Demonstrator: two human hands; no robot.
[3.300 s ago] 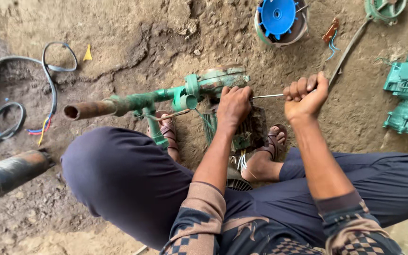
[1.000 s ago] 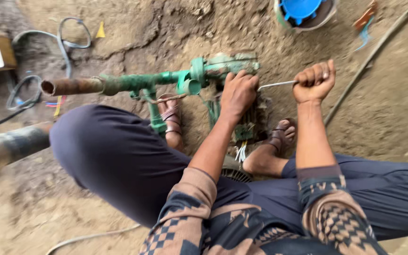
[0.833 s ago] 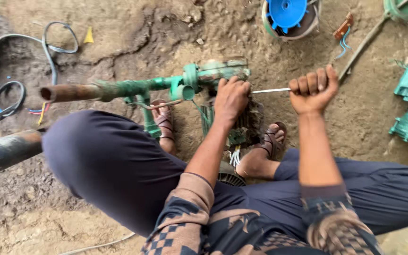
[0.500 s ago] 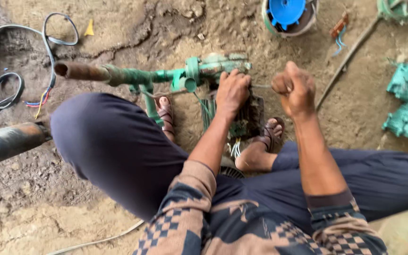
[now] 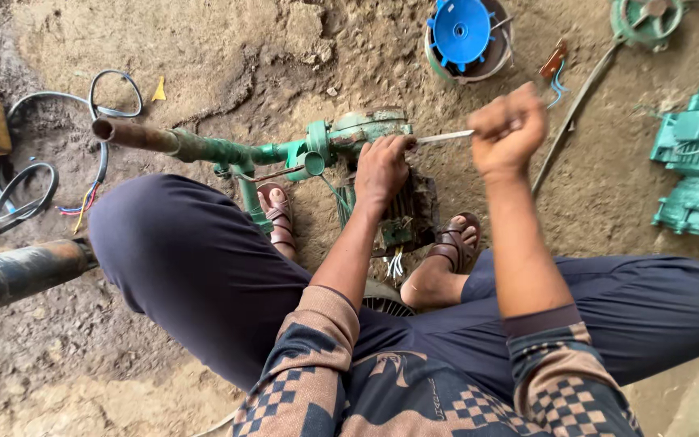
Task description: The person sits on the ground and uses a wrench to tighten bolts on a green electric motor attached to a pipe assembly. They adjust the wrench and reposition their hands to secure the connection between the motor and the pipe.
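Dirt floor lies under you as you squat over a green pump, which sits on the ground between your sandalled feet. Your left hand presses down on top of the pump body, fingers curled over its housing. Your right hand is closed in a fist around the end of a thin metal rod, whose other end meets the pump near your left hand. A rusty pipe runs out from the pump to your left. Farther off lie a blue fan, a coil of cable, and green castings at the right edge.
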